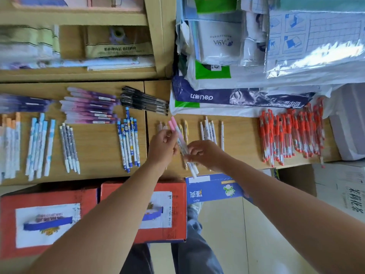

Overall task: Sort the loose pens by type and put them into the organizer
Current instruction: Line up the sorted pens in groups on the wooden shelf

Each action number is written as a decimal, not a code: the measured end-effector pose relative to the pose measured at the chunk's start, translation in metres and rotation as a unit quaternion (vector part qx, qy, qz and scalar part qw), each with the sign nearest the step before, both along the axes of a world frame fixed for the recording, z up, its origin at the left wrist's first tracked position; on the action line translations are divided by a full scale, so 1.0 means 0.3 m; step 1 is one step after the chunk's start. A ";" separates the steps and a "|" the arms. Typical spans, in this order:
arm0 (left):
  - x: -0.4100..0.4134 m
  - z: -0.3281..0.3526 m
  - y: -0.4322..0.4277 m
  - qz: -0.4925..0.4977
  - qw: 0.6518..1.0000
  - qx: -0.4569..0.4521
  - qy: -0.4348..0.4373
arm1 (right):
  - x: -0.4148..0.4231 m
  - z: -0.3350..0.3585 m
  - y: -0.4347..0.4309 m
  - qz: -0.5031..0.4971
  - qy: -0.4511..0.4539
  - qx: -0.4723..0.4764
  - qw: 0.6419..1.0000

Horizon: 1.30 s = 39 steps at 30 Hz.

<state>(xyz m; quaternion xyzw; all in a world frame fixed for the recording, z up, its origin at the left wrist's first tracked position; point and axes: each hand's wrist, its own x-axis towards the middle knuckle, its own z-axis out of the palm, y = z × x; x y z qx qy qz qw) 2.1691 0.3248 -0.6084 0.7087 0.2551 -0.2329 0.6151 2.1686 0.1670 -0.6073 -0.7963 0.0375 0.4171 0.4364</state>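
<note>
Both hands meet over the middle of the wooden shelf (98, 139). My left hand (163, 145) and my right hand (205, 153) together grip two pink-capped white pens (178, 135), held slanted above a few pale pens (185, 129) lying on the shelf. Sorted groups lie in rows: red pens (292, 133) at the right, white pens (209, 129) beside my right hand, blue-patterned pens (129, 143), black pens (145, 100), purple pens (90, 105), grey pens (69, 149) and light-blue pens (40, 147) to the left. No organizer is visible.
Stacked paper packs and plastic-wrapped stationery (256, 56) crowd the shelf's back right. Red cartons (49, 220) and a blue box (215, 188) stand on the floor below the shelf edge. An upper shelf with booklets (118, 46) sits behind.
</note>
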 end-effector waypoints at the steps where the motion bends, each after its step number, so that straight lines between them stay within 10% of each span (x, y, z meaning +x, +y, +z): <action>1: -0.001 -0.006 0.042 0.008 1.000 0.012 0.001 | 0.002 0.004 0.042 -0.004 -0.004 0.001 1.000; 13: -0.138 -0.071 0.725 -0.208 0.855 0.473 -0.044 | 0.000 -0.063 0.705 0.074 -0.043 -0.054 0.995; 39: -0.185 -0.117 0.912 -0.290 0.851 0.430 -0.090 | -0.042 -0.149 0.909 0.096 -0.146 -0.197 0.965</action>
